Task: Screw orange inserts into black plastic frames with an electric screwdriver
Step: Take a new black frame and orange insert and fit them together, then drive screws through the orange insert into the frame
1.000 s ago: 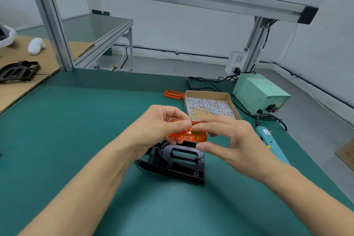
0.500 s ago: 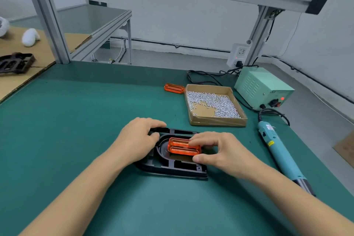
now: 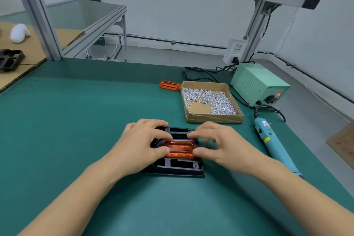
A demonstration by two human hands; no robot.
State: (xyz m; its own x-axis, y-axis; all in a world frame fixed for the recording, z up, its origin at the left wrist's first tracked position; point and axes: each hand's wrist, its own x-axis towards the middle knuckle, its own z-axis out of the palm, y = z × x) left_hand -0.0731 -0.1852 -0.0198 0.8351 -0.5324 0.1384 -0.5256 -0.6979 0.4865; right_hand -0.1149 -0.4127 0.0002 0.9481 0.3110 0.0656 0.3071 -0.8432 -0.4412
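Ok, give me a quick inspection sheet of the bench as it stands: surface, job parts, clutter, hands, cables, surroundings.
Surface: green mat.
Job's things: orange insert sits in black frame; spare insert beside screw box; electric screwdriver lies unused at right.
Clutter: nothing seen.
Grip: left hand and right hand pinch the insert's ends between thumb and fingers.
Cables: screwdriver lead runs to power supply, red lamp lit.
Surroundings: another black frame on cardboard at far left.

black frame point(image 3: 178, 165) — sides hidden under both hands | right fingers point(image 3: 207, 140) blurred | screwdriver point(image 3: 272, 145) tip hidden behind forearm
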